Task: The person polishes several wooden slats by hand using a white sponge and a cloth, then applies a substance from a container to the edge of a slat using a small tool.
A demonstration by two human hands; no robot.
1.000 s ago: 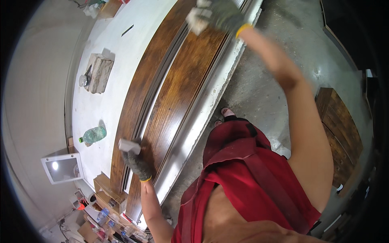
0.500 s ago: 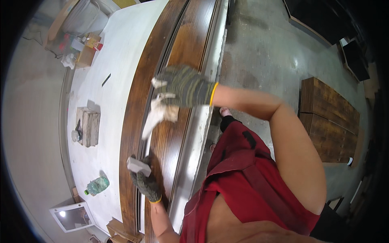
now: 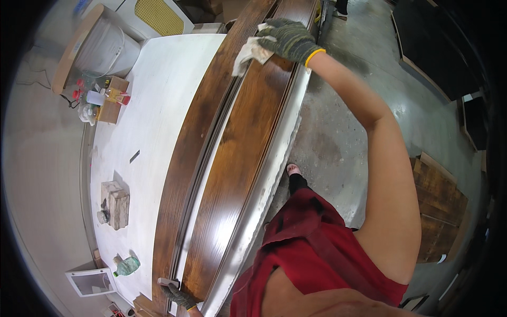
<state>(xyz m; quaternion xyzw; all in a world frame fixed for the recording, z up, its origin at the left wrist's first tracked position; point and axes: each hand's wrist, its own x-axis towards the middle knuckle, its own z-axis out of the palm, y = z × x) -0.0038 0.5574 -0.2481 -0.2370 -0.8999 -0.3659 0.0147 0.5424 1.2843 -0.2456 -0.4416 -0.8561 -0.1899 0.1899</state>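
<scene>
Two long dark-brown stained wood boards lie side by side, the left board [image 3: 185, 137] and the right board [image 3: 232, 153], with a narrow gap between them. At their far end my right hand [image 3: 288, 41], in a striped dark green knitted glove with a yellow cuff, is closed on a whitish cloth [image 3: 251, 55]. The cloth hangs over the gap and rests on the wood. Near the close end, my left hand [image 3: 181, 297], gloved alike, is closed around a pale grey block [image 3: 168, 282] at the left board. Its fingers are partly hidden.
The boards rest on a white table [image 3: 142, 158]. On its left stand a stained block [image 3: 119, 208], a green plastic bottle [image 3: 127, 266], and a carton [image 3: 111, 108] beside small bottles. A white bucket [image 3: 108, 50] is at the far left. More brown boards [image 3: 438, 211] lie to the right.
My right hand has slid far along the right board with the cloth. My left hand has drawn back toward me with the grey block. The whole view has shifted a little.
</scene>
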